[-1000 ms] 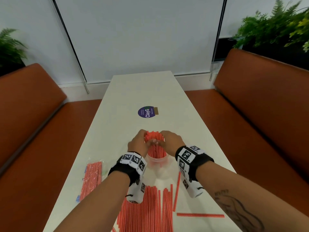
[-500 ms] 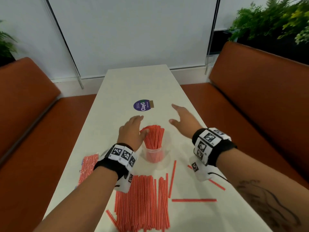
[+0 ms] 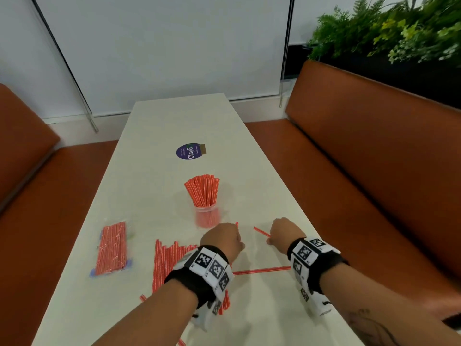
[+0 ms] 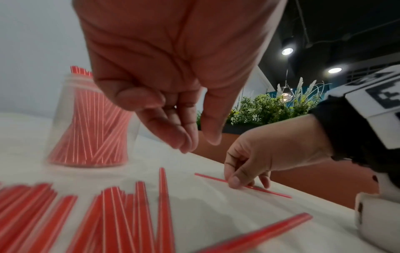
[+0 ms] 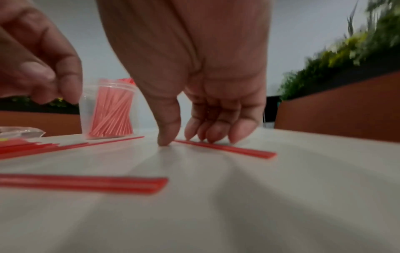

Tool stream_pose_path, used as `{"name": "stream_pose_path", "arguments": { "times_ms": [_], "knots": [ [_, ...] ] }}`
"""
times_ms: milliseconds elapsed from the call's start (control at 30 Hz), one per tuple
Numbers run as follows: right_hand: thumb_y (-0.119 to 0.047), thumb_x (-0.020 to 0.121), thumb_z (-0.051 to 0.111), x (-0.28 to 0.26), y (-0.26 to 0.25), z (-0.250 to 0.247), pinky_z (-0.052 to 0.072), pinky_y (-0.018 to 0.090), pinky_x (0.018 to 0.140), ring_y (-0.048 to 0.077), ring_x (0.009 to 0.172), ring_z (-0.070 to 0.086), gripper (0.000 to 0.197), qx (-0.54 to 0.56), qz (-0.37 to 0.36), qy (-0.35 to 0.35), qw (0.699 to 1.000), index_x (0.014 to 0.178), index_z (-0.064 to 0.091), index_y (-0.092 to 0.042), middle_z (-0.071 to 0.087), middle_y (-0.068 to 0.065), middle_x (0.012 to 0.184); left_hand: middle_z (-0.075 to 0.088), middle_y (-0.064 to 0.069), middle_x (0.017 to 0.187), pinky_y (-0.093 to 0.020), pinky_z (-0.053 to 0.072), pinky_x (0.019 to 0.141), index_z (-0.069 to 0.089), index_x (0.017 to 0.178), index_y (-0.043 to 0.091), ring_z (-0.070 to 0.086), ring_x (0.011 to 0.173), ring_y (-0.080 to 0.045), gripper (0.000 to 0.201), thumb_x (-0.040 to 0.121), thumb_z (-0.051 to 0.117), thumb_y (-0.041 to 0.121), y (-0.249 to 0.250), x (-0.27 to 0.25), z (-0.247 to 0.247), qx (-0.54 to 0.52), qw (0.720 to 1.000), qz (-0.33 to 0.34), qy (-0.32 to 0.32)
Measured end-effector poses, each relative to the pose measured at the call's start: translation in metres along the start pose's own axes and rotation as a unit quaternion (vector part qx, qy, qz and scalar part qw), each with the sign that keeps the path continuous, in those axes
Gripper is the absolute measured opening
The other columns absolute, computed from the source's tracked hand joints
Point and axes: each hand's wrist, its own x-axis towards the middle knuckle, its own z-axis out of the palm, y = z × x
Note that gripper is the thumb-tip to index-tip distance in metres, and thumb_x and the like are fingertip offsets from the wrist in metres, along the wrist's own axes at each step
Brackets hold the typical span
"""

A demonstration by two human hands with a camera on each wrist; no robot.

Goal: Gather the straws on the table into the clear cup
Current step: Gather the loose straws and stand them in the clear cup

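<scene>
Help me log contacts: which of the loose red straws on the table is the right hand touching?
The thin red straw lying diagonally alone near the table's right edge; the right hand fingers press on it. The others lie untouched.

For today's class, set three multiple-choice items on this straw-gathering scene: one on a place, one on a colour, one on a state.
1. Where does the sealed plastic packet of red straws lie on the white table?
A. left of the loose pile
B. inside the cup
C. on the bench

2. What colour is the round sticker?
A. green
B. purple
C. yellow

3. What is the right hand doing?
A. resting flat and idle
B. lifting the cup
C. fingertips on a single red straw

Answers: 1 A, the packet lies left of the loose straws. 2 B, it shows purple beyond the clear plastic cup. 3 C, thumb and fingertips meet the straw on the table.
</scene>
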Motion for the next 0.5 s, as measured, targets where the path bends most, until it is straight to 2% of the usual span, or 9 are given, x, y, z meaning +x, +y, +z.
{"name": "stream_pose_path", "arguments": {
  "times_ms": [133,233,300,367,400,467,500],
  "knots": [
    [-0.010,0.092,0.050,-0.009,-0.004,0.005,0.048,0.033,0.094,0.025,0.111,0.059,0.026,-0.052,0.013,0.008,0.999,0.117,0.058,-0.007,0.057,0.009,0.122,0.069,-0.017,0.107,-0.034,0.052,0.082,0.066,0.101,-0.001,0.067,0.098,-0.030,0.033,0.088,0.057,0.028,0.003,0.008,0.008,0.003,0.999,-0.032,-0.014],
    [-0.004,0.091,0.047,-0.016,-0.002,0.007,0.043,0.034,0.099,0.025,0.116,0.055,0.031,-0.099,0.008,0.009,0.995,0.121,0.054,-0.007,0.053,0.008,0.125,0.067,-0.012,0.111,-0.030,0.049,0.077,0.062,0.106,0.002,0.065,0.102,-0.026,0.029,0.090,0.056,0.024,0.006,0.017,0.007,0.029,0.998,-0.052,-0.027],
    [-0.001,0.090,0.045,-0.021,0.001,0.006,0.043,0.032,0.094,0.026,0.111,0.057,0.030,-0.091,-0.004,0.015,0.996,0.119,0.053,-0.006,0.055,0.009,0.119,0.066,-0.011,0.115,-0.029,0.047,0.078,0.062,0.109,0.003,0.064,0.106,-0.025,0.025,0.092,0.054,0.020,0.008,0.023,0.005,0.049,0.996,-0.062,-0.038],
    [0.001,0.091,0.041,-0.024,0.004,0.004,0.045,0.029,0.083,0.026,0.100,0.059,0.029,-0.059,-0.026,0.009,0.998,0.118,0.050,-0.004,0.057,0.010,0.108,0.062,-0.012,0.125,-0.031,0.047,0.092,0.060,0.117,0.003,0.059,0.116,-0.026,0.029,0.095,0.048,0.016,0.008,0.027,0.005,0.079,0.992,-0.071,-0.061],
    [0.001,0.092,0.039,-0.026,0.005,0.004,0.046,0.026,0.078,0.026,0.095,0.058,0.030,-0.050,-0.044,0.000,0.998,0.120,0.048,-0.002,0.058,0.010,0.103,0.060,-0.012,0.129,-0.032,0.046,0.097,0.058,0.121,0.004,0.057,0.119,-0.026,0.031,0.096,0.046,0.015,0.009,0.026,0.006,0.097,0.991,-0.072,-0.055],
    [-0.001,0.095,0.038,-0.032,0.005,0.003,0.041,0.020,0.063,0.024,0.090,0.054,0.030,-0.035,-0.072,-0.024,0.997,0.124,0.044,0.003,0.051,0.006,0.083,0.059,-0.011,0.129,-0.034,0.046,0.098,0.057,0.122,0.005,0.057,0.120,-0.026,0.031,0.096,0.043,0.013,0.010,0.026,0.009,0.128,0.990,-0.063,-0.023],
    [-0.004,0.096,0.040,-0.035,0.004,0.003,0.039,0.020,0.061,0.023,0.091,0.053,0.029,-0.028,-0.084,-0.035,0.995,0.124,0.045,0.004,0.048,0.006,0.082,0.058,-0.011,0.130,-0.034,0.046,0.098,0.057,0.122,0.005,0.056,0.120,-0.026,0.031,0.096,0.042,0.012,0.011,0.026,0.011,0.144,0.988,-0.060,-0.017]
  ]
}}
